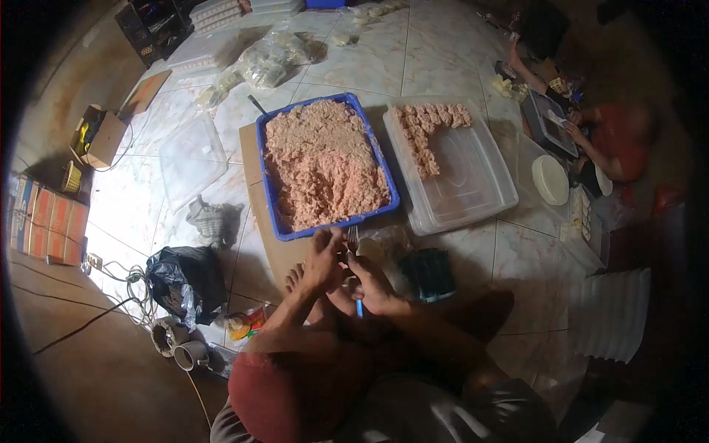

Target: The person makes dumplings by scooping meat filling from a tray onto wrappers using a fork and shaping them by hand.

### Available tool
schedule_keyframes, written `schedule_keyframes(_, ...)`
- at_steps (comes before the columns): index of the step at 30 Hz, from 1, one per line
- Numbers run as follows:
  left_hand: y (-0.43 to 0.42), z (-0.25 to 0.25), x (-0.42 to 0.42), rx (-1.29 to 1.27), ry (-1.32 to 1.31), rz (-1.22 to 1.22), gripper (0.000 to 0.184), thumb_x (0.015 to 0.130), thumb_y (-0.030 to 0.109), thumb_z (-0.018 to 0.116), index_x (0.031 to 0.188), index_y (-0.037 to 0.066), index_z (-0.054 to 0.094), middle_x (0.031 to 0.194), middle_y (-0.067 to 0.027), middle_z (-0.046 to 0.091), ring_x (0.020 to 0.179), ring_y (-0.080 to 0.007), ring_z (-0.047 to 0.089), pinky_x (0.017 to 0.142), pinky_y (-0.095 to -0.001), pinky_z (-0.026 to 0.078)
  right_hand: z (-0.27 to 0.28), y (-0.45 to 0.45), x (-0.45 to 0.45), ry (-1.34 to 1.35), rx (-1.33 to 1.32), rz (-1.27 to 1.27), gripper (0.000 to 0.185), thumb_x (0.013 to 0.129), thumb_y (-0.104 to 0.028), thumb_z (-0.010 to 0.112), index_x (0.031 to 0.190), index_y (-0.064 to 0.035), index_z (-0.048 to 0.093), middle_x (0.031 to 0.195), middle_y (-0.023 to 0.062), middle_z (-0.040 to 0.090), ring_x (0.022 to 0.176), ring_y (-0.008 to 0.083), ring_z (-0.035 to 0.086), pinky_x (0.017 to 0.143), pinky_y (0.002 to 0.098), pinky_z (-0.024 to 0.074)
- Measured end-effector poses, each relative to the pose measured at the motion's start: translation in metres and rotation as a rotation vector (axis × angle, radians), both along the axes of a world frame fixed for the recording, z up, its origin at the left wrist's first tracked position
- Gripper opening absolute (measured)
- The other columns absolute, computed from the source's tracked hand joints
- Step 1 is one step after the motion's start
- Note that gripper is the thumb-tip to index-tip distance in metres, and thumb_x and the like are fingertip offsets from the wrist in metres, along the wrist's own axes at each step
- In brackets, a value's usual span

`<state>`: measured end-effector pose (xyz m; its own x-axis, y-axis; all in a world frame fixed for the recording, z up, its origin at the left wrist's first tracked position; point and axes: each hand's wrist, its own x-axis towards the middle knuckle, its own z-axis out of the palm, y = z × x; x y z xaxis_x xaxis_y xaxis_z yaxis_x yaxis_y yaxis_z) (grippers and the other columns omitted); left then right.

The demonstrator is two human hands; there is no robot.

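Note:
My right hand (371, 284) is closed around a fork (353, 236) with a blue handle, its tines pointing up and away from me. Close beside it, my left hand (323, 260) has its fingers pinched together near the tines; whatever lies in them is too small to make out. Just beyond both hands is a blue tray (394, 193) heaped with a pinkish minced mixture (321, 155), dug lower on the near side. To its right, a clear plastic container (465, 193) holds lumps of similar mixture (421, 136) along its far and left sides.
A dark green tray (430, 273) lies right of my hands. On the left are a black plastic bag (185, 284), a mug (190, 356) and cables. Clear bags (269, 63) and stacked containers stand at the back. Another person (617, 140) works at the right over a container.

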<state>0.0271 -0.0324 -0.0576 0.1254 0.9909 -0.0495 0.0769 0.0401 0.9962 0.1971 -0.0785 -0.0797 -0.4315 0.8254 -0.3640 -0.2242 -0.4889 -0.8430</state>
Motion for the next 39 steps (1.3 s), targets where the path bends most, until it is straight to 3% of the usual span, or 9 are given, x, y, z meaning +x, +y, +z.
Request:
schedule_keyframes(2,0.004,0.034,0.006,-0.466,-0.652,0.307,0.027,0.101,0.030,0.060,0.109,0.005,0.057,0.102,-0.0115,0.064,0.093,-0.0228,0.065,0.085,-0.0380,0.055,0.009,0.006,-0.013,0.217,-0.307,-0.100,0.033,0.098,-0.028,0.061,0.122,-0.0052,0.057,0.106,0.0086,0.064,0.096,0.0181,0.061,0.081,0.0313,0.0513)
schedule_keyframes(7,0.003,0.043,-0.001,-0.360,-0.948,0.338,0.039,0.102,0.046,0.054,0.113,0.010,0.060,0.109,-0.0102,0.063,0.104,-0.0279,0.061,0.100,-0.0467,0.047,0.055,0.017,-0.027,0.419,-0.436,-0.174,0.016,0.097,-0.017,0.062,0.110,-0.0069,0.063,0.090,0.0021,0.063,0.073,0.0114,0.061,0.061,0.0246,0.0486)
schedule_keyframes(16,0.010,0.085,-0.006,-0.368,-1.170,0.086,0.041,0.102,0.050,0.051,0.113,0.011,0.058,0.109,-0.0092,0.060,0.098,-0.0257,0.057,0.091,-0.0432,0.048,0.052,0.033,-0.031,0.534,-0.329,-0.102,0.019,0.101,-0.012,0.052,0.118,-0.0074,0.059,0.080,0.0023,0.061,0.066,0.0129,0.057,0.055,0.0261,0.0455)
schedule_keyframes(21,0.010,0.105,-0.001,-0.317,-1.176,0.040,0.044,0.103,0.051,0.048,0.111,0.009,0.059,0.106,-0.0101,0.061,0.096,-0.0252,0.058,0.091,-0.0424,0.048,0.059,0.033,-0.041,0.770,-0.316,-0.043,0.029,0.097,-0.019,0.060,0.125,-0.0127,0.055,0.101,-0.0005,0.060,0.102,0.0129,0.062,0.089,0.0324,0.0526)
schedule_keyframes(26,0.014,0.109,-0.013,-0.347,-1.248,-0.042,0.045,0.104,0.051,0.045,0.114,0.008,0.058,0.105,-0.0119,0.062,0.094,-0.0249,0.061,0.088,-0.0412,0.049,0.067,0.031,-0.044,0.799,-0.274,-0.130,0.029,0.096,-0.017,0.061,0.124,-0.0133,0.054,0.112,0.0013,0.058,0.106,0.0166,0.061,0.091,0.0354,0.0521)
schedule_keyframes(31,0.010,0.113,-0.036,-0.085,-1.040,-0.020,0.044,0.105,0.048,0.044,0.116,0.007,0.056,0.101,-0.0119,0.063,0.092,-0.0235,0.062,0.083,-0.0398,0.051,0.065,0.040,-0.026,0.765,-0.246,-0.093,0.037,0.094,-0.015,0.063,0.130,-0.0093,0.056,0.124,0.0082,0.064,0.111,0.0239,0.064,0.101,0.0434,0.0513)
schedule_keyframes(34,0.024,0.083,-0.062,0.203,-0.743,0.054,0.019,0.103,0.016,0.052,0.117,0.005,0.057,0.097,-0.0103,0.064,0.087,-0.0192,0.063,0.079,-0.0320,0.051,0.081,0.046,-0.009,0.744,-0.215,-0.075,0.040,0.093,-0.014,0.064,0.131,-0.0076,0.055,0.121,0.0114,0.064,0.111,0.0250,0.064,0.100,0.0421,0.0537)
schedule_keyframes(36,0.029,0.045,-0.050,0.202,-0.040,0.035,0.027,0.096,0.002,0.058,0.123,0.003,0.056,0.102,-0.0102,0.066,0.090,-0.0186,0.065,0.083,-0.0307,0.052,0.110,0.049,-0.008,0.710,-0.174,-0.122,0.041,0.092,-0.013,0.063,0.131,-0.0064,0.055,0.118,0.0118,0.065,0.112,0.0247,0.064,0.100,0.0417,0.0537)
schedule_keyframes(39,0.013,0.037,-0.027,0.142,0.033,-0.222,0.057,0.078,0.007,0.077,0.131,0.000,0.056,0.118,-0.0123,0.067,0.105,-0.0211,0.065,0.092,-0.0342,0.052,0.119,0.064,-0.003,0.320,-0.017,0.060,0.035,0.092,-0.012,0.068,0.124,-0.0040,0.055,0.107,0.0066,0.061,0.101,0.0173,0.061,0.090,0.0336,0.0517)
